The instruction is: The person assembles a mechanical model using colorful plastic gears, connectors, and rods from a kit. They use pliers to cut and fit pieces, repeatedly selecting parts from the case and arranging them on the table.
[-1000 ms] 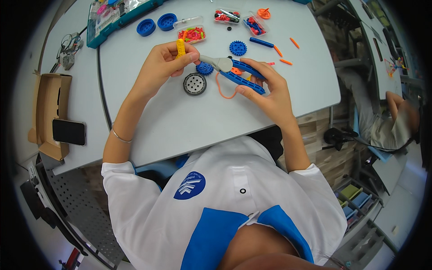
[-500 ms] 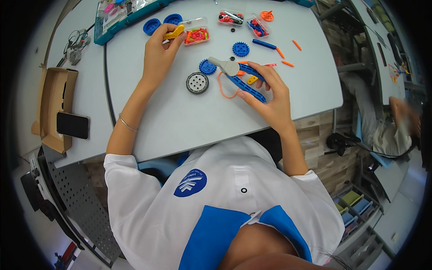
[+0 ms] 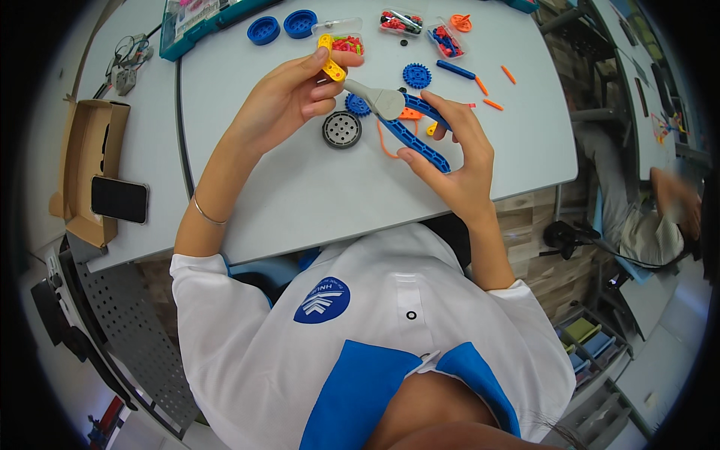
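Yellow beam (image 3: pixel 334 71) pinched between left hand's (image 3: pixel 289 101) thumb and fingers, beside grey plier nose, contact unclear; right hand's (image 3: pixel 466 150) fingers grip the pliers' (image 3: pixel 386 105) spread handles, so off-line squeezing could flick it loose.

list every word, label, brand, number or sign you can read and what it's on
Badge on shirt: white lettering with a chevron-like sign; wording not copied here, smaller letters too blurred to read.
Teal case: any print is too small to read.
Yellow piece, pliers, phone: none readable.
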